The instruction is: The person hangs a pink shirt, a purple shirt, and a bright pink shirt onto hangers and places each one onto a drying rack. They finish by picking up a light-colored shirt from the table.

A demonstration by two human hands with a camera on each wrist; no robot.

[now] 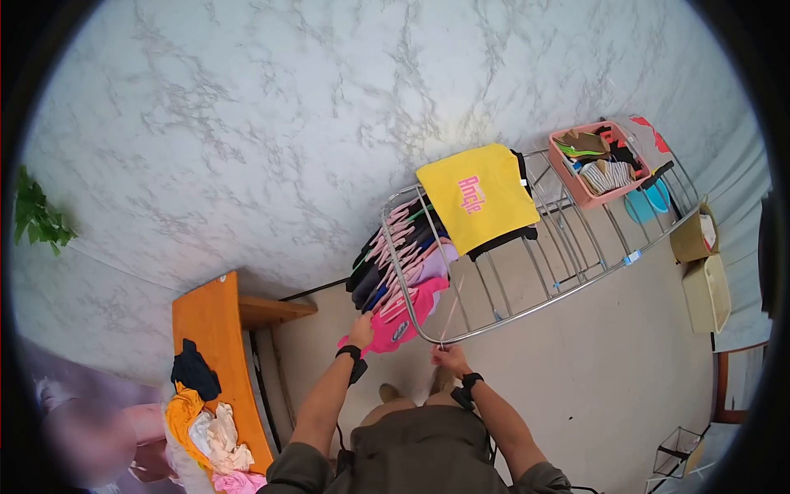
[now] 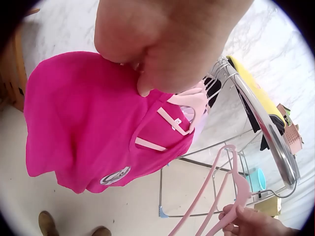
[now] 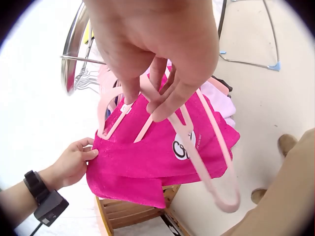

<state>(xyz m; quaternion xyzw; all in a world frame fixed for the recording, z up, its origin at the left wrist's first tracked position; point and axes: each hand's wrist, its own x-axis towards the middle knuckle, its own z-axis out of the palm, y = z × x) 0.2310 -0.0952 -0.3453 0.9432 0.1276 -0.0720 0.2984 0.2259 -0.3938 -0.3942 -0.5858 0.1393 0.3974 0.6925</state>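
A bright pink shirt [image 2: 88, 113] with a round white print hangs on a pink hanger at the near end of a metal drying rack [image 2: 259, 114]. My left hand [image 1: 360, 331] pinches its edge, the thumb pressed into the cloth in the left wrist view. My right hand [image 1: 449, 359] holds a second pink hanger [image 3: 197, 160] by its neck, with no garment on it. That hanger's metal hook reaches to the rack's end rail in the left wrist view. Behind the pink shirt hangs a row of dark and lilac clothes [image 1: 434, 262] on pink hangers.
A yellow shirt [image 1: 485, 198] lies across the rack top. Farther along sits a pink basket [image 1: 588, 198] of clothes, near a blue bucket [image 1: 638, 207]. At left, a wooden table [image 1: 222, 325] bears a dark garment [image 1: 196, 370] and an orange one [image 1: 183, 418].
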